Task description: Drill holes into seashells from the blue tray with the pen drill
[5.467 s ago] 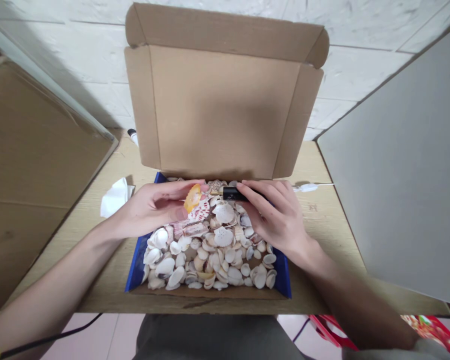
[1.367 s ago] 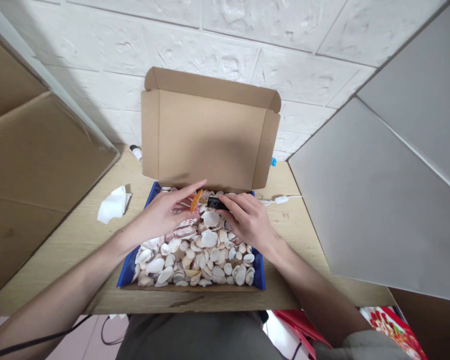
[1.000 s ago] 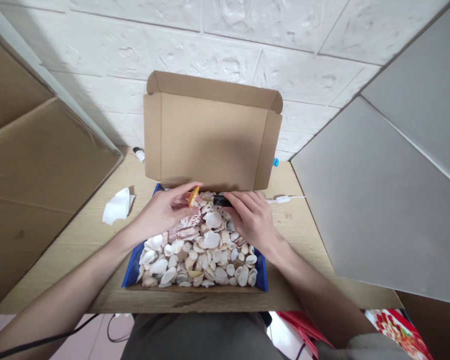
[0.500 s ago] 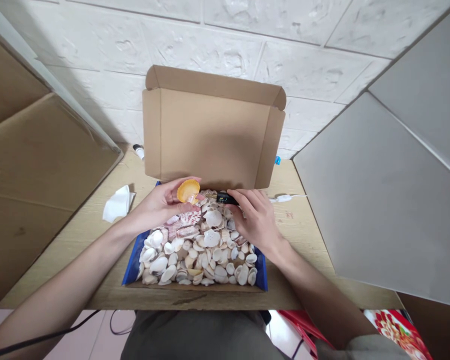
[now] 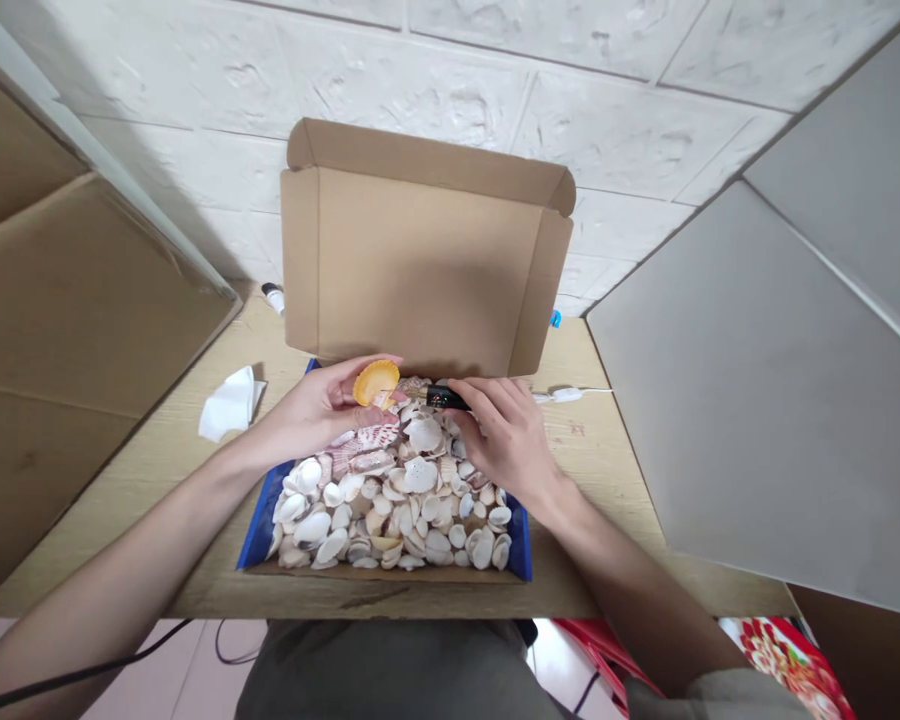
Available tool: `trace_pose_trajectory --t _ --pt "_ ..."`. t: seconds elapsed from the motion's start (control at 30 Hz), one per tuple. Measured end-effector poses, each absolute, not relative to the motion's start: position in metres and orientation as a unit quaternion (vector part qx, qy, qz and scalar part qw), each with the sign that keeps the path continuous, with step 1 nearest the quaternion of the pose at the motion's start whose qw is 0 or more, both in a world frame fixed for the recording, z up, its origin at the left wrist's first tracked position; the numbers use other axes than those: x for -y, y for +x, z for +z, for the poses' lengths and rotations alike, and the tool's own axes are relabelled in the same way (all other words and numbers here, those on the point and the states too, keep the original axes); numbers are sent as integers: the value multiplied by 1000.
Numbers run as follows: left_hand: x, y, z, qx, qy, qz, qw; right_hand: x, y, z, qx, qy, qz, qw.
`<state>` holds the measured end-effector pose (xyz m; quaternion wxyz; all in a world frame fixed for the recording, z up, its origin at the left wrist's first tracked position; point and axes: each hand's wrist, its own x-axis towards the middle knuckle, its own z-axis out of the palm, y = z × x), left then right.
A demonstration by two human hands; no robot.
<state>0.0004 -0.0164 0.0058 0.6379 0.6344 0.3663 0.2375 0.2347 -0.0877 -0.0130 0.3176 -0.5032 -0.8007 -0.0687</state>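
Observation:
My left hand (image 5: 316,412) pinches an orange scallop shell (image 5: 375,381) over the far end of a shallow blue-edged box (image 5: 256,533) filled with several white and pink shells (image 5: 397,500). My right hand (image 5: 502,440) grips a small black tool (image 5: 444,397) whose thin tip points left at the orange shell. The box's brown cardboard lid (image 5: 420,265) stands upright just behind both hands.
A crumpled white tissue (image 5: 230,402) lies on the wooden table (image 5: 157,480) to the left. A small white bottle (image 5: 273,297) stands by the wall. A white cable (image 5: 570,395) runs right of the box. Cardboard panel (image 5: 67,330) on the left, grey panel (image 5: 757,400) on the right.
My left hand turned the orange shell from edge-on to show its broad face. The black tool stayed close to the shell. The view pulled back from the box.

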Motion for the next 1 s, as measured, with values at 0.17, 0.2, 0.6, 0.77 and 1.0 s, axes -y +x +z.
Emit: trace_pose_trajectory --t 0.17,0.2,0.6,0.77,1.0 --pt "15 -2 4 -357 648 224 635 88 235 -13 802 -495 -76 325" --pt "15 -2 5 -355 649 221 635 89 236 -14 804 -489 -81 329" --pt "21 2 17 -339 664 167 645 91 239 -14 810 -443 -136 358" --pt "19 2 10 -329 664 174 648 90 237 -13 821 -442 -128 338" --pt "20 2 8 -315 656 165 665 88 233 -12 849 -438 -79 284"
